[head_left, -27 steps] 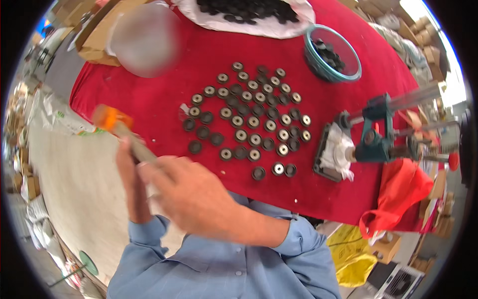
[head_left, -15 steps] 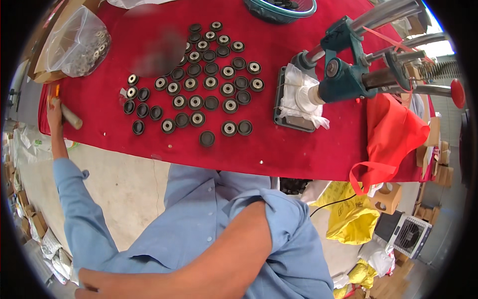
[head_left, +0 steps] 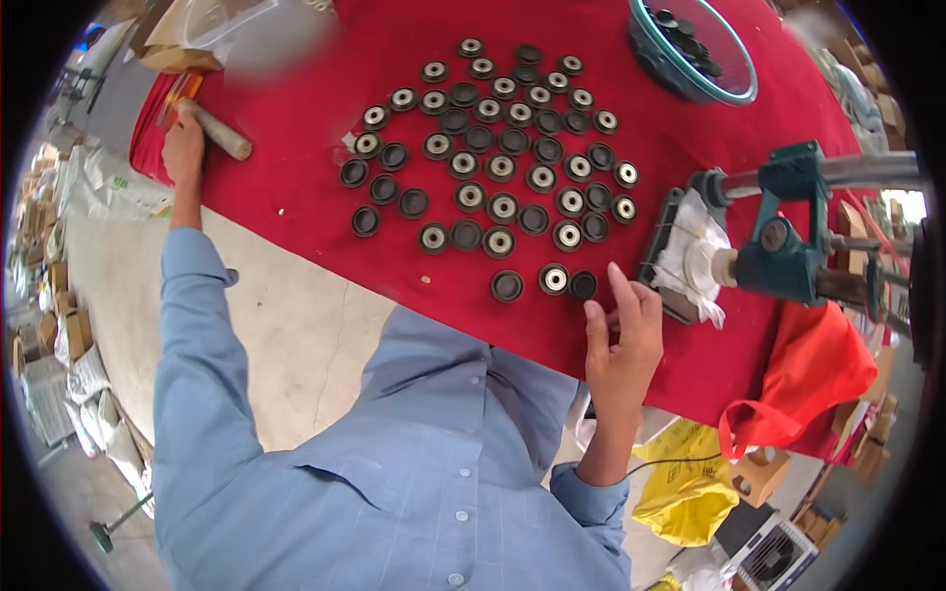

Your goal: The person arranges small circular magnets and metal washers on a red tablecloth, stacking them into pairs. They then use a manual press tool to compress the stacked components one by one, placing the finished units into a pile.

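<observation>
My left hand (head_left: 184, 148) is at the far left table corner, its fingers closed round the upper end of a pale round stick (head_left: 225, 133). Beside the fingertips lies an orange object (head_left: 181, 91), its kind unclear. My right hand (head_left: 628, 340) hovers at the front of the table with thumb and fingers apart, holding nothing. Just left of its fingertips sits a small black round cap (head_left: 583, 286), next to a black wheel with a metal bearing (head_left: 554, 279). Several similar wheels and plain black caps are spread in loose rows over the red cloth (head_left: 325, 222).
A green hand press (head_left: 788, 227) stands at the right, white plastic wrapped on its base. Behind it is a teal basin (head_left: 641, 44) of black parts. A red bag (head_left: 823, 360) hangs at the right edge. A box with clear plastic bags (head_left: 177, 49) occupies the back left.
My right arm has swung from across my body to the table front, its hand now beside the caps. The view has turned. My left hand stays near the left corner with the stick.
</observation>
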Demonstrator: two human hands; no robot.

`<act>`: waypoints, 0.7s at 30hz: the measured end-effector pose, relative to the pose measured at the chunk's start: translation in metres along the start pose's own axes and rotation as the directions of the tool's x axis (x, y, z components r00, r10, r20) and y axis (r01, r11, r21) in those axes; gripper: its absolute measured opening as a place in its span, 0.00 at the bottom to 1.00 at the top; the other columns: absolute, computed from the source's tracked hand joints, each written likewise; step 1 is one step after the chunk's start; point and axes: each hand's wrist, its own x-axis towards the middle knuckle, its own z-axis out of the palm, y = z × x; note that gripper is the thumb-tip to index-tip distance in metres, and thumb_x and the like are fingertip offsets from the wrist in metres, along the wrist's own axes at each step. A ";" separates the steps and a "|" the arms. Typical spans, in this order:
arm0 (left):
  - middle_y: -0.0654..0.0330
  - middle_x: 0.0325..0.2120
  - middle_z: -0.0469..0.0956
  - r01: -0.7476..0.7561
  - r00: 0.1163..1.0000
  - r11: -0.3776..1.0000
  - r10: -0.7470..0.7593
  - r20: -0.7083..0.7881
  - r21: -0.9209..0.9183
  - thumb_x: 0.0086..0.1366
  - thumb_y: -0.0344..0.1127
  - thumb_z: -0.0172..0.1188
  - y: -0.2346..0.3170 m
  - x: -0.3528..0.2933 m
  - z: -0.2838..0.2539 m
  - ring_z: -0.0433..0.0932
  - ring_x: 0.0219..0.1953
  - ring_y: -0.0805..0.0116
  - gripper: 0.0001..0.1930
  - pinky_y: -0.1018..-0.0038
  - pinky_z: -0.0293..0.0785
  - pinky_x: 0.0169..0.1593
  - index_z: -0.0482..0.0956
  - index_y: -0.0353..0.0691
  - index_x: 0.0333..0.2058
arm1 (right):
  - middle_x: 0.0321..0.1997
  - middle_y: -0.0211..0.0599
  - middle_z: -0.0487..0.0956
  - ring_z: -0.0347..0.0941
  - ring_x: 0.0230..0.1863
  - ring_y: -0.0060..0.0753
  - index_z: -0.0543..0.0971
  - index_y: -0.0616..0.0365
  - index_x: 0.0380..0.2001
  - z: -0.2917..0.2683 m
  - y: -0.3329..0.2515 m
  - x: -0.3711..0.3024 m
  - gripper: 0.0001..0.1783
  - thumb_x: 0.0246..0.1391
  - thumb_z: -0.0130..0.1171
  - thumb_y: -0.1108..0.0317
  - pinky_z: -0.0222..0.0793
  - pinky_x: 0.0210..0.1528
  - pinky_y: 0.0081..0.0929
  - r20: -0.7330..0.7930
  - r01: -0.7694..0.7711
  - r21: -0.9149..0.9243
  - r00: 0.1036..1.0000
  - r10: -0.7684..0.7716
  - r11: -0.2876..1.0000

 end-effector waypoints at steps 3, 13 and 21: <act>0.43 0.46 0.87 -0.249 0.967 0.948 0.233 -0.101 -0.196 0.78 0.59 0.50 0.000 -0.068 -0.022 0.85 0.50 0.42 0.30 0.53 0.77 0.56 0.86 0.34 0.50 | 0.52 0.41 0.77 0.81 0.40 0.37 0.84 0.52 0.59 0.015 0.017 -0.006 0.23 0.60 0.70 0.75 0.80 0.41 0.35 0.007 0.073 -0.078 0.997 -0.072 0.994; 0.59 0.40 0.80 -0.510 0.752 0.580 0.659 -0.001 -0.635 0.67 0.35 0.74 0.082 -0.339 -0.087 0.75 0.35 0.70 0.14 0.75 0.72 0.37 0.86 0.36 0.48 | 0.46 0.40 0.80 0.80 0.31 0.31 0.81 0.60 0.54 0.017 0.024 -0.003 0.23 0.55 0.72 0.81 0.77 0.34 0.27 -0.019 0.017 0.183 1.000 -0.013 0.983; 0.64 0.37 0.80 -0.323 0.757 0.585 0.631 0.168 -0.744 0.63 0.25 0.77 0.081 -0.345 -0.087 0.74 0.33 0.76 0.16 0.79 0.71 0.36 0.86 0.35 0.49 | 0.44 0.39 0.81 0.83 0.37 0.34 0.87 0.59 0.48 0.034 0.002 0.011 0.15 0.56 0.72 0.80 0.80 0.33 0.29 -0.154 0.288 0.003 0.946 -0.284 0.958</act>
